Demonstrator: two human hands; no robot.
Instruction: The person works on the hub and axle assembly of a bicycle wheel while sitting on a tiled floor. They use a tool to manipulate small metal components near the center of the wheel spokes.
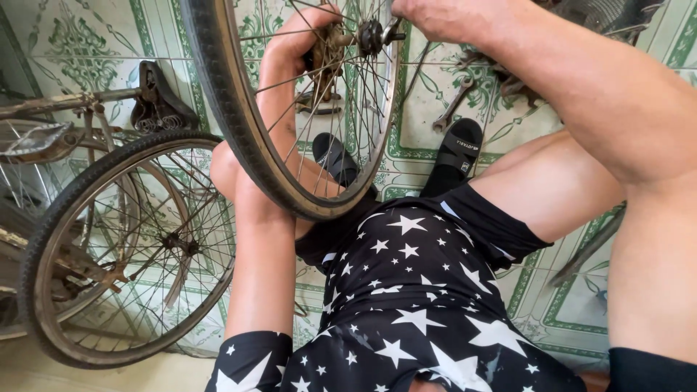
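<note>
A: What lies around the upturned bicycle (87,218)?

B: Its spoked wheel (127,250) stands nearest, the black saddle (156,98) rests just above that on the green-patterned floor tiles (80,43).

A: And farther off from the bicycle?

B: Two black sandals (457,149), well to its right. Beyond them a wrench (451,105) lies flat, with what may be more tools beside it, too dim to tell.
</note>
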